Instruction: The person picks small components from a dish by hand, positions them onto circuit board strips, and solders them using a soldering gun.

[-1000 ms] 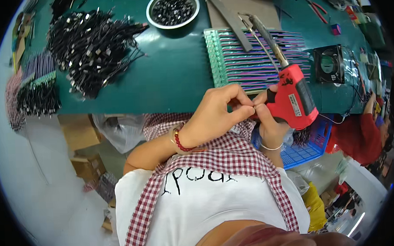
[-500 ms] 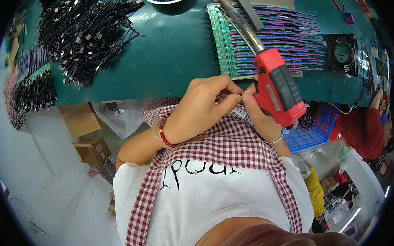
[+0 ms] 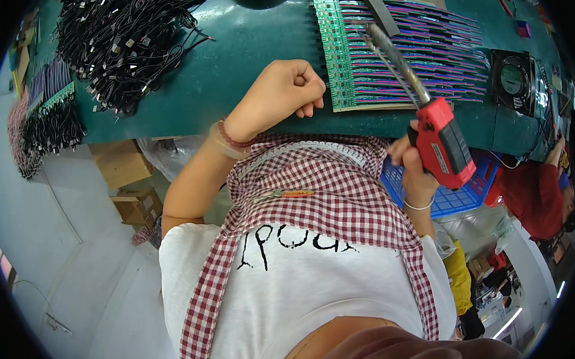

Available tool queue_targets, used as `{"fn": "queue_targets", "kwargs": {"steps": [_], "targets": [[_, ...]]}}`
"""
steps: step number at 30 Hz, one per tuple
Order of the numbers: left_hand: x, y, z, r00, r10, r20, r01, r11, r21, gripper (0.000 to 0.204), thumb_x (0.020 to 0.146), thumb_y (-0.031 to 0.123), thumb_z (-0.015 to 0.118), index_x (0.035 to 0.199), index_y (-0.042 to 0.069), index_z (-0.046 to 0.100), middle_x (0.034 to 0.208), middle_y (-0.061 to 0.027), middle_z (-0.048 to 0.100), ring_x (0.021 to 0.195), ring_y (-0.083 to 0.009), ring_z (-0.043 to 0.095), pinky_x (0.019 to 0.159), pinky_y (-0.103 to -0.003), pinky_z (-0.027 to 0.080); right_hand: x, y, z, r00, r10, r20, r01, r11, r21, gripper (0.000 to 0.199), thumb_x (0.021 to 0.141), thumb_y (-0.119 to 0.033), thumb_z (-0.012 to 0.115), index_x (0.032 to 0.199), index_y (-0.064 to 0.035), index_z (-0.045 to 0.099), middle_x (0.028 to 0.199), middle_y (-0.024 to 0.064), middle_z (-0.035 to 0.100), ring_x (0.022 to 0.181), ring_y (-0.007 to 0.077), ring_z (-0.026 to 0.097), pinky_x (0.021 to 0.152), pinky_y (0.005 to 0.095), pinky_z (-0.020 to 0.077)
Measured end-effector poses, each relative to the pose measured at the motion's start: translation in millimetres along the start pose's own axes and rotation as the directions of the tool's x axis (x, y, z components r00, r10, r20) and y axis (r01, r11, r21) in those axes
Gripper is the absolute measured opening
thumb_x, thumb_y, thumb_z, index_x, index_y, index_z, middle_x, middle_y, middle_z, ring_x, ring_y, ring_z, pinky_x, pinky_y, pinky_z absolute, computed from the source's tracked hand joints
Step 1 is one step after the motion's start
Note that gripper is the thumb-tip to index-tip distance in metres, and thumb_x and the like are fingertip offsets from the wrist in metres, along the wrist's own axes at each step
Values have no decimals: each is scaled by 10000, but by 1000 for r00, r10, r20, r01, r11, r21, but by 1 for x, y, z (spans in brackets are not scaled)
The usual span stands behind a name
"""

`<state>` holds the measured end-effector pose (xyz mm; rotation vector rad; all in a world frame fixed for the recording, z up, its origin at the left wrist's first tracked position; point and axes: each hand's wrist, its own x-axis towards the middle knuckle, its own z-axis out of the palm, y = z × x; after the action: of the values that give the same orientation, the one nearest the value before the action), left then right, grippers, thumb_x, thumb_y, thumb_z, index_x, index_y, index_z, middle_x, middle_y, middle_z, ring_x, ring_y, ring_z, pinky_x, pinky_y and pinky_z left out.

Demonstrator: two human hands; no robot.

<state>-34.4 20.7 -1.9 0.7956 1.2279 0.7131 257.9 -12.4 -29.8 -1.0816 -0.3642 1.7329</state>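
My right hand (image 3: 418,168) is closed round the grip of a red and black soldering gun (image 3: 445,144), at the front edge of the table on the right. Its metal barrel and thin feed tube point away, up over a panel of green circuit boards (image 3: 335,60) with rows of dark, pink and blue wires (image 3: 417,61). A long grey metal bar (image 3: 379,10) lies across the far part of the wires. My left hand (image 3: 282,93) is above the table edge, left of the boards, with its fingers curled in. Whatever those fingers may hold is hidden.
A heap of black cables (image 3: 124,48) covers the table's far left, with bundled wired boards (image 3: 52,109) beside it. A small fan (image 3: 513,83) stands at the right. Below the edge are a blue basket (image 3: 452,195) and cardboard boxes (image 3: 136,206). Another person (image 3: 532,194) is at the far right.
My hands, together at the table edge before, have parted. My left hand has moved left and away from me; my right hand has moved right and a little nearer with the soldering gun.
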Motion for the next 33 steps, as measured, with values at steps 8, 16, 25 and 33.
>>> {"fn": "queue_targets", "kwargs": {"steps": [8, 16, 25, 33], "targets": [[6, 1, 0, 1000, -23, 3, 23, 999, 23, 143, 840, 104, 562, 761, -14, 542, 661, -63, 603, 512, -65, 526, 458, -192, 413, -34, -16, -17, 897, -73, 436, 374, 653, -659, 446, 861, -222, 599, 1201, 30, 456, 592, 51, 479, 514, 137, 444, 532, 280, 388], [9, 3, 0, 997, -73, 20, 72, 997, 36, 147, 842, 114, 565, 746, 6, 541, 657, -53, 606, 504, -63, 527, 452, -191, 412, -36, -14, -24, 934, -47, 354, 337, 447, -829, 216, 733, -185, 718, 884, -66, 619, 750, 48, 586, 668, 215, 561, 617, 328, 432], [8, 6, 0, 998, -68, 13, 67, 995, 78, 148, 843, 122, 568, 747, 15, 534, 651, -46, 605, 504, -59, 526, 451, -189, 409, -36, -15, -34, 915, 38, 403, 362, 370, -856, 178, 714, -107, 696, 864, -53, 618, 742, 54, 584, 653, 224, 556, 595, 324, 427], [9, 6, 0, 997, -81, 15, 79, 993, 92, 145, 840, 124, 569, 749, 17, 536, 648, -41, 604, 503, -54, 521, 450, -186, 405, -42, -13, -18, 952, -22, 305, 261, 576, -775, 149, 745, -57, 668, 876, -26, 604, 711, 22, 553, 637, 150, 520, 595, 291, 414]]}}
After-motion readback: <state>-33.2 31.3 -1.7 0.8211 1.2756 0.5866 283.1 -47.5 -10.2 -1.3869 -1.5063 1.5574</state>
